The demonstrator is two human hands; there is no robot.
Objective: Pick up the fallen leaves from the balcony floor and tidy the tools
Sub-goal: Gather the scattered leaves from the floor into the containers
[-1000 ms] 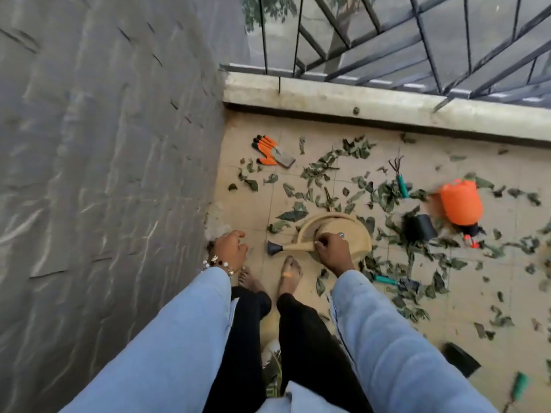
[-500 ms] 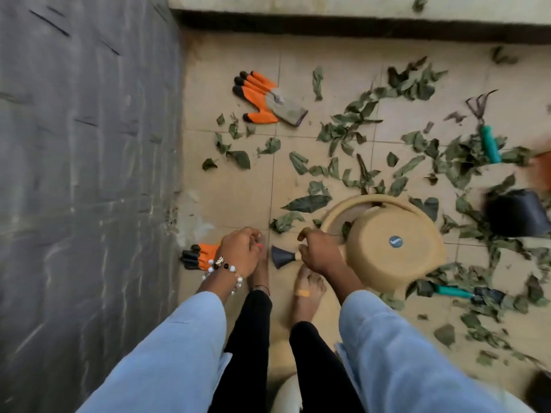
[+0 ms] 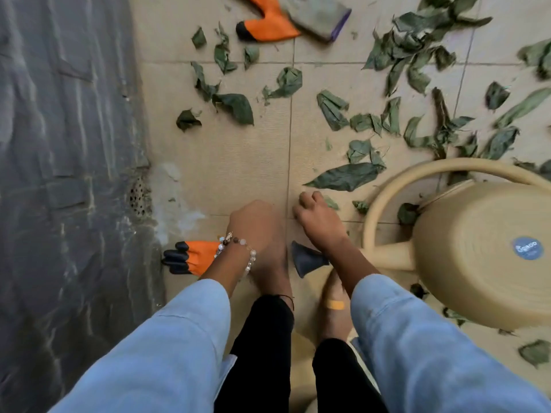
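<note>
head view: both hands hang low over the floor. left hand looks curled, its grip hidden; right hand is curled, seemingly empty, nearing a big leaf beside the watering can. best to pinch its near edge and lift, then gather the rest.

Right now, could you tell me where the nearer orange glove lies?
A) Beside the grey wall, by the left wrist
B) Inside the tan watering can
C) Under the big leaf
A: the orange glove lies against the grey wall, partly behind the left hand's braceleted wrist.
</note>
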